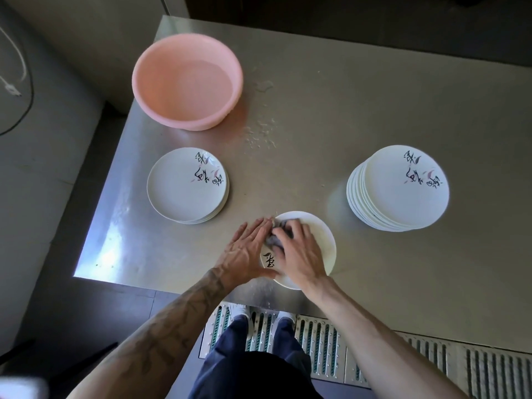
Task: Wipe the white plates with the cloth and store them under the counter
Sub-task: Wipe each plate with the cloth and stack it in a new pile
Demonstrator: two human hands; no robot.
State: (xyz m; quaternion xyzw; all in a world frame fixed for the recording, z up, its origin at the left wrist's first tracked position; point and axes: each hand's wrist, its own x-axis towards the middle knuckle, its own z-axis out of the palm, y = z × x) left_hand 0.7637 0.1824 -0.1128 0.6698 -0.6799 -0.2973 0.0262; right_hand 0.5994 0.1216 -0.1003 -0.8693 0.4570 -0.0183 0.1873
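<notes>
Right hand (pixel 302 254) pressing crumpled grey cloth (pixel 275 239), fingers curling over it, onto round white ceramic plate (pixel 326 240) lying at near edge of steel counter (pixel 374 110). Left hand (pixel 247 251), fingers straight, bracing plate's left rim.

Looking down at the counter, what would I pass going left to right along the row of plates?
A short stack of white plates → single plate under the cloth → tall stack of white plates.

A pink basin (pixel 155 82) holds a little water. Water drops (pixel 260 133) lie just right of it. A metal grate (pixel 322 347) covers the floor. A white cord (pixel 11 89) hangs at left.
</notes>
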